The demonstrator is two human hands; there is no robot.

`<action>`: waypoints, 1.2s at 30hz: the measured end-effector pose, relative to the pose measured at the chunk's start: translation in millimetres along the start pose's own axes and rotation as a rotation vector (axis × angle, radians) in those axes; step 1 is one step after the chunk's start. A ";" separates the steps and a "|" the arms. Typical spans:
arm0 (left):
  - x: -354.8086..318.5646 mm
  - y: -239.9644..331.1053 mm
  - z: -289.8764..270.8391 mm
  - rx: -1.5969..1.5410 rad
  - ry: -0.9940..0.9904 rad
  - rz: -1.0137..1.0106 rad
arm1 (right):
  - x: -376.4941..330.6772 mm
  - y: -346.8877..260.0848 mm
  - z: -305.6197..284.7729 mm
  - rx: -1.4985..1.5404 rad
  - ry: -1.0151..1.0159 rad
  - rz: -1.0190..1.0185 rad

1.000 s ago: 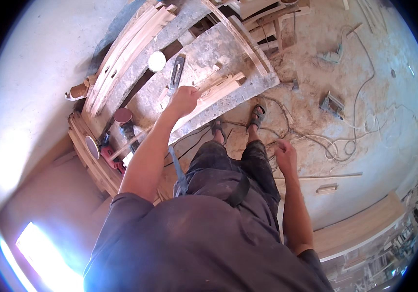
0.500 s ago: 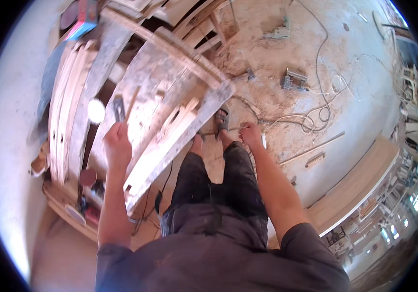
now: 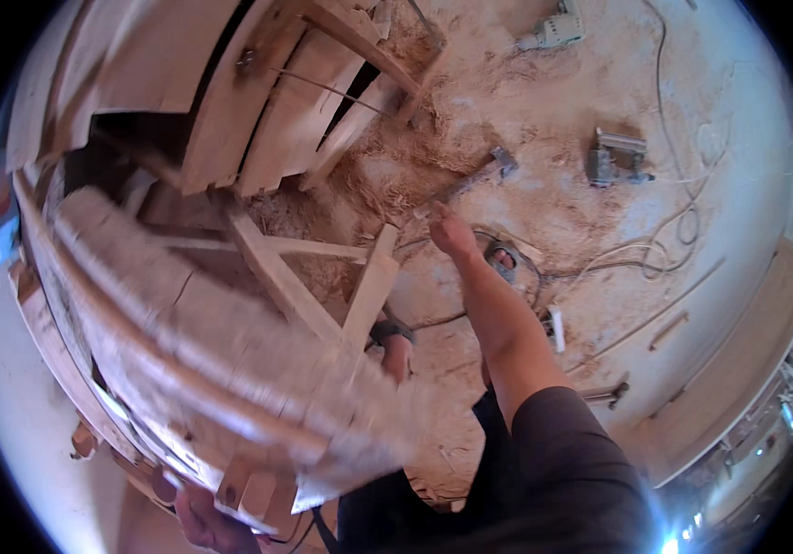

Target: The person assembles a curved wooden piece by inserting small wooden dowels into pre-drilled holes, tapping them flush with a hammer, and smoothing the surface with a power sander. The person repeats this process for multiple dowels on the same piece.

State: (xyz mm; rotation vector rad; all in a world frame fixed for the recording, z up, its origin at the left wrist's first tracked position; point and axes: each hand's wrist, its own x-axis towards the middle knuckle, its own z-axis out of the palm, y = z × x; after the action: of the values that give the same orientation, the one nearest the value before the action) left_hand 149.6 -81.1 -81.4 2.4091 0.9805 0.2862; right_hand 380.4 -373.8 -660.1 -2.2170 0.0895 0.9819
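Note:
My right hand [image 3: 454,236] reaches down to the floor, its fingers closed at the handle end of a hammer [image 3: 478,177]. The hammer lies in sawdust with its metal head pointing away from me. My left hand [image 3: 211,524] is low at the left, beside the end of short wooden pieces [image 3: 256,491] on the bench. Its fingers are mostly hidden and blurred, so what it holds does not show. Between the hands, the rough wooden bench [image 3: 184,305] slants across the view, smeared by motion.
Wooden panels [image 3: 267,111] stand at the far left, with a trestle leg [image 3: 373,291] beneath the bench. A power drill [image 3: 553,32] and a metal-bodied power tool [image 3: 616,157] lie on the floor, with cables [image 3: 683,198] around them. A long board [image 3: 729,351] rests at the right.
I have bent forward. My right hand has moved from beside my leg to the hammer. My left hand, earlier closed on a chisel-like tool above the bench, now appears low at the left.

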 end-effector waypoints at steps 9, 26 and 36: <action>10.9 12.2 39.7 0.211 0.029 0.050 | 67.7 55.8 30.4 -0.290 0.034 -0.194; 103.5 121.2 50.1 0.004 -0.419 0.064 | -421.4 -44.2 -258.7 0.562 -0.165 0.171; 94.0 108.7 76.5 0.073 -0.413 0.066 | -425.7 -261.1 -308.2 -0.236 0.202 -0.520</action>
State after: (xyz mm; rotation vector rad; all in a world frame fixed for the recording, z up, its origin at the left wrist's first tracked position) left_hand 309.6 -110.5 -87.3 2.4305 0.7341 -0.2235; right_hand 355.4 -457.8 -79.8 -2.3666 -0.5119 0.4999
